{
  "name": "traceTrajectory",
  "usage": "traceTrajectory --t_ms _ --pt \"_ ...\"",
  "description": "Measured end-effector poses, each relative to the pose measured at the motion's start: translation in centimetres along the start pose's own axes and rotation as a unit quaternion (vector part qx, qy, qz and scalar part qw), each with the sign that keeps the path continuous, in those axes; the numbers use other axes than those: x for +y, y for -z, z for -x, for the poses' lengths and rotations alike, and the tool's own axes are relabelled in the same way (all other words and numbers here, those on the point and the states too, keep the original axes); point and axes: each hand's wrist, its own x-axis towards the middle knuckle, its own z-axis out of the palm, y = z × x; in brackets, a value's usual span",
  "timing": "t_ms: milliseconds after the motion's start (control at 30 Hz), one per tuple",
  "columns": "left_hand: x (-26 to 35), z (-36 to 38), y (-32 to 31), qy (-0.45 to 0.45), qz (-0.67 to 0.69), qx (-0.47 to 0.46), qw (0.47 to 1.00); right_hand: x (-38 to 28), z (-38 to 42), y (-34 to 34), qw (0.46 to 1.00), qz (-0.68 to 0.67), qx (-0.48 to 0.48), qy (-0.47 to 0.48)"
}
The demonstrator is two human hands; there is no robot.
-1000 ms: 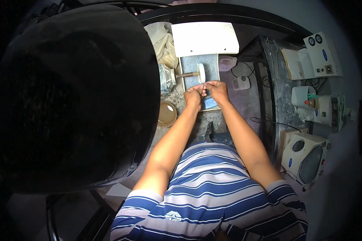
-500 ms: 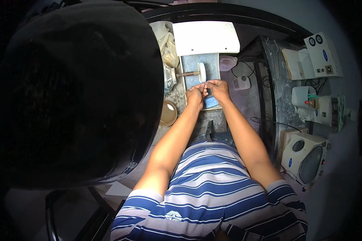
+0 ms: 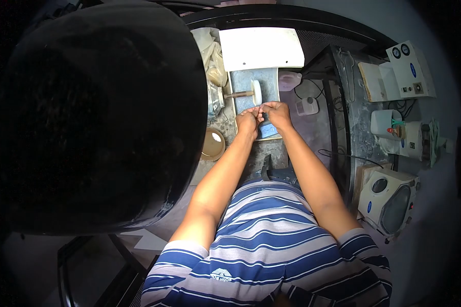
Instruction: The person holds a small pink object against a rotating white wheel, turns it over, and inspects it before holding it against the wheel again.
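Note:
A white wheel [image 3: 257,92] sits on a brownish shaft [image 3: 240,94] that comes from the machine at the left, over a bluish-grey tray [image 3: 244,81]. Just below the wheel, my left hand [image 3: 249,122] and my right hand [image 3: 278,115] meet with fingertips pinched together. A small pinkish thing seems to be between them, too small to make out. A blue block [image 3: 267,130] lies in the tray under my hands. Above the wheel is a white cover panel [image 3: 261,47].
A brown bowl [image 3: 213,145] stands left of the tray, with plastic bags [image 3: 215,64] behind it. A large black object [image 3: 97,123] fills the left side. At right, a bench holds a gauge box [image 3: 412,69], a white container [image 3: 386,123] and a beige machine [image 3: 389,200].
Both hands stay almost where they were, under the wheel. The large black object's lower edge looks slightly shifted up and left.

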Motion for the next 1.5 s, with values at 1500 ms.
traceTrajectory --t_ms 1500 --pt "0.2 -1.0 1.7 -0.202 -0.181 -0.062 0.961 0.9 0.1 -0.2 0.998 -0.006 -0.012 0.065"
